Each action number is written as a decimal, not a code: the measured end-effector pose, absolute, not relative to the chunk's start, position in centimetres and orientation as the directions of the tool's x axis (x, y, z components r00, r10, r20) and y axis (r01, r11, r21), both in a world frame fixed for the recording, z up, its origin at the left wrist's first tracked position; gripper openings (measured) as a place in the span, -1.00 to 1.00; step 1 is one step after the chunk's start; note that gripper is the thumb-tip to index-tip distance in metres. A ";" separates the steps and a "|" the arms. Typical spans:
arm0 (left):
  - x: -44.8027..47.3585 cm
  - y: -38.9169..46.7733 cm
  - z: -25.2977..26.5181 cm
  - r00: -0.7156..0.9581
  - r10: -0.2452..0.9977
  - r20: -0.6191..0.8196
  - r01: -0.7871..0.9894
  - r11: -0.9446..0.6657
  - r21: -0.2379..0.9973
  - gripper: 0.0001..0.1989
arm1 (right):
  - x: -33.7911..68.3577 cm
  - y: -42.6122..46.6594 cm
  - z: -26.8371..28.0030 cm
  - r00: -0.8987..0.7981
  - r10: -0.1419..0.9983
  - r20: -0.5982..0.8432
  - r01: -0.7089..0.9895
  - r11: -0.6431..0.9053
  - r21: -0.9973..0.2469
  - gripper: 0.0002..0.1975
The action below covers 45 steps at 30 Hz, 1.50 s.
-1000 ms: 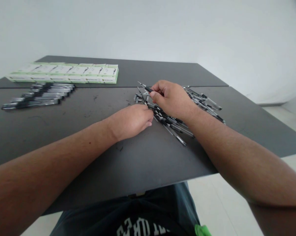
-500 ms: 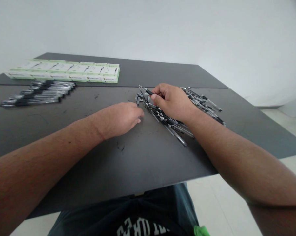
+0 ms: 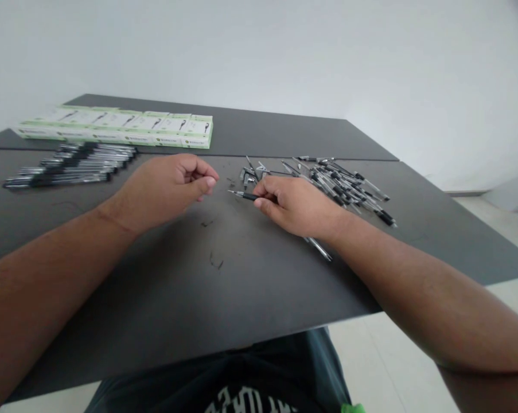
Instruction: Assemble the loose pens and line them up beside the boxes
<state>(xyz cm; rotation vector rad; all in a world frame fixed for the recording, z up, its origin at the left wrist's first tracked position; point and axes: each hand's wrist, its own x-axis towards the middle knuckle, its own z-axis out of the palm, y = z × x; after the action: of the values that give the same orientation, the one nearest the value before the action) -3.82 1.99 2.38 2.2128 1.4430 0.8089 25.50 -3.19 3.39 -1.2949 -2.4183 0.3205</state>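
Note:
My right hand (image 3: 291,202) is closed round a pen (image 3: 246,195), thumb and forefinger on its black grip. The bare point faces left, towards my left hand (image 3: 172,186). That hand hovers just across a small gap, thumb and fingers drawn together in a pinch; whatever may lie between them is hidden. Behind my right fingers lie small clear and black caps (image 3: 248,175). Loose clear-barrelled pens (image 3: 340,183) are heaped beyond and to the right of my right hand, and a few pen ends (image 3: 319,249) stick out below its wrist.
Finished-looking capped pens (image 3: 76,164) lie side by side at the left. Behind them stands a row of white and green boxes (image 3: 133,127) with pen pictures. Dark scuffs mark the grey table (image 3: 241,287), whose front edge is close to my body.
My right hand has come nearer and slightly left with the pen, its point now turned left. My left hand has drawn back left and up from beside the caps, its fingers now pinched.

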 end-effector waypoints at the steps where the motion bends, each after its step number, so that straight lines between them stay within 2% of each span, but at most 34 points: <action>1: -3.7 2.1 2.1 0.289 0.923 0.255 0.677 -0.385 0.627 -0.64 | 25.4 -3.4 3.4 -0.524 0.827 0.205 0.741 0.561 -0.368 -0.80; 7: -2.3 1.5 0.6 0.288 0.938 0.192 0.535 -0.324 0.781 -0.63 | 25.3 -3.5 3.5 -0.550 0.824 0.132 0.753 0.558 -0.347 -0.79; 13: -1.9 1.0 0.6 0.297 0.923 0.246 0.455 -0.363 0.813 -0.75 | 25.6 -3.2 3.7 -0.536 0.834 0.128 0.770 0.546 -0.330 -0.78; 17: -1.9 1.1 0.7 0.262 0.933 0.247 0.420 -0.341 0.841 -0.72 | 25.6 -3.2 3.6 -0.523 0.841 0.138 0.771 0.537 -0.342 -0.79; 24: -1.1 0.8 0.1 0.229 0.938 0.259 0.192 -0.305 0.933 -0.71 | 25.7 -3.0 3.6 -0.466 0.871 0.155 0.795 0.489 -0.358 -0.79; 29: -0.7 0.4 0.1 0.230 0.951 0.206 0.077 -0.228 0.971 -0.67 | 25.7 -3.1 3.6 -0.437 0.884 0.168 0.803 0.468 -0.369 -0.81; 36: -0.3 0.1 0.2 0.241 0.956 0.165 0.040 -0.180 0.983 -0.67 | 25.8 -3.1 3.6 -0.445 0.875 0.193 0.786 0.484 -0.384 -0.78; 45: -0.1 -0.1 0.1 0.273 0.943 0.189 0.057 -0.212 0.976 -0.68 | 25.7 -3.2 3.8 -0.456 0.870 0.189 0.787 0.493 -0.371 -0.80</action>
<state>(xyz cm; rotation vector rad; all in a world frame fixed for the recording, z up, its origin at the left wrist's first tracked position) -0.07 -0.06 0.08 1.5361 0.9625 1.1057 25.66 -3.18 3.81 -1.3857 -2.3898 0.3278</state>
